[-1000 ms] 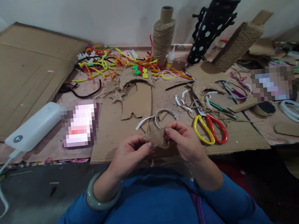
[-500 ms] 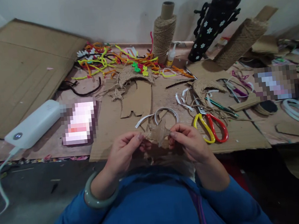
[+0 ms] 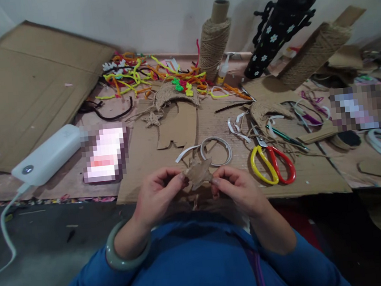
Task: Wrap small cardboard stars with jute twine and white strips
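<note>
A small brown cardboard star, up off the floor, near the body, in the middle of the view. Pinched on its left side by the left hand, thumb and finger closed tight on it. Pinched on its right side by the right hand, fingers closed on it too. A grey-green bangle around the left wrist, blue sleeves below.

Just past the star, a flat cardboard sheet on the floor. On it, a white ring of strip right beyond the hands. To the right, scissors with one yellow and one red handle, lying shut. Farther off, a cut cardboard shape and a little twine star.

To the left, a white power bank with a white cable. Far back, a pile of bright fuzzy wires, one spool of twine standing up, another twine spool leaning at the right.
</note>
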`<state>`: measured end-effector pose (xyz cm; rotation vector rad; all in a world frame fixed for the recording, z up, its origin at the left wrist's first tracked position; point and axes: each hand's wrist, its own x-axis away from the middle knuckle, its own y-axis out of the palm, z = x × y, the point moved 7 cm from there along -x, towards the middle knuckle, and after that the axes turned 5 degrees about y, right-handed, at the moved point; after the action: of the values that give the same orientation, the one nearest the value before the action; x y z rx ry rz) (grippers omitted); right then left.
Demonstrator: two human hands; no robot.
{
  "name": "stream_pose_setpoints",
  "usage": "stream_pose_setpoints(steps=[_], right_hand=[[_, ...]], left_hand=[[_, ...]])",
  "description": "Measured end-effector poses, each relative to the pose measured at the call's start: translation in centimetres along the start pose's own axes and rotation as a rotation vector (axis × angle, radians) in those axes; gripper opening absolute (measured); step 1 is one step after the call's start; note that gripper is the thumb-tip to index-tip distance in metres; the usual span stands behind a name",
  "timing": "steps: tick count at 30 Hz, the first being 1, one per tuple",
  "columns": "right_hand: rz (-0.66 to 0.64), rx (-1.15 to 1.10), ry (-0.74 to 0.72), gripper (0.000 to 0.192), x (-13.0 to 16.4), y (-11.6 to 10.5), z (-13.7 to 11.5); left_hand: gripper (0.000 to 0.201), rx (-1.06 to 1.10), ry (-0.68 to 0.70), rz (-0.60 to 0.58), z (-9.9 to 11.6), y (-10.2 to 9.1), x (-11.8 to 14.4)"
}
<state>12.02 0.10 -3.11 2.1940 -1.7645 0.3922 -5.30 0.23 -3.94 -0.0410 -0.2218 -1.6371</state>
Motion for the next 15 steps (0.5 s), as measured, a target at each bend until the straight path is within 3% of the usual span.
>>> stream_pose_setpoints(steps=[6, 10, 13, 15], right_hand=[[-0.039, 0.007, 0.028, 0.024, 0.0, 1.3, 0.8], [-0.141, 0.066, 0.026, 0.023, 0.5, 2.0, 0.9], [-0.21, 0.226, -0.053, 0.021, 1.0, 2.0, 0.3], [-0.143, 0.371, -0.125, 0.018, 1.1, 1.2, -0.3]], left_hand=[[0.023, 0.043, -0.048, 0.036, -0.2, -0.6, 0.0], [0.02, 0.07, -0.07, 0.055, -0.1, -0.8, -0.4], [0.019, 0.075, -0.076, 0.074, 0.2, -1.1, -0.5], [0.018, 0.02, -0.085, 0.036, 0.4, -1.0, -0.5]])
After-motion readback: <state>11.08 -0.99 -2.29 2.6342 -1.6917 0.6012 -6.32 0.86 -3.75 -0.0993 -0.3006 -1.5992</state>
